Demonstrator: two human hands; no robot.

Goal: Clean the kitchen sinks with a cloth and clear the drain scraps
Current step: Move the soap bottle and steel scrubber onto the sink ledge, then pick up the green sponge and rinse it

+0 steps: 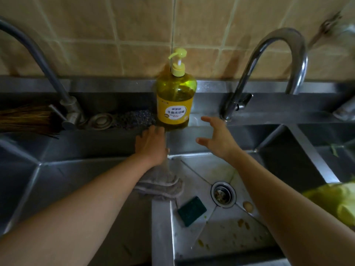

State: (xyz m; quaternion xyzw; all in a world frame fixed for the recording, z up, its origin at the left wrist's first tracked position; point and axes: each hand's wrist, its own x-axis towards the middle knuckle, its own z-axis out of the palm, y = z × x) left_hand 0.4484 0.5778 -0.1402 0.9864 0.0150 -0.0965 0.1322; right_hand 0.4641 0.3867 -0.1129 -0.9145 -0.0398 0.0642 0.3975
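Note:
A grey cloth (163,186) hangs over the divider (162,227) between the left sink (76,189) and the middle sink (194,169). My left hand (151,144) lies on the cloth's upper end at the back ledge, fingers touching the foot of a yellow dish-soap bottle (175,98). My right hand (217,137) hovers open, fingers spread, just right of the bottle, holding nothing. In the middle sink are the round drain strainer (223,194), a green scouring pad (192,210), a pale scrap (247,206) and yellow bits (243,223) on the floor.
A chrome tap (278,54) arches over the middle sink and a grey tap (38,54) stands at the left. A bristle brush (25,120), a metal plug (100,120) and a dark scourer (134,118) lie on the back ledge. A blurred yellow-green thing (336,200) sits at the right.

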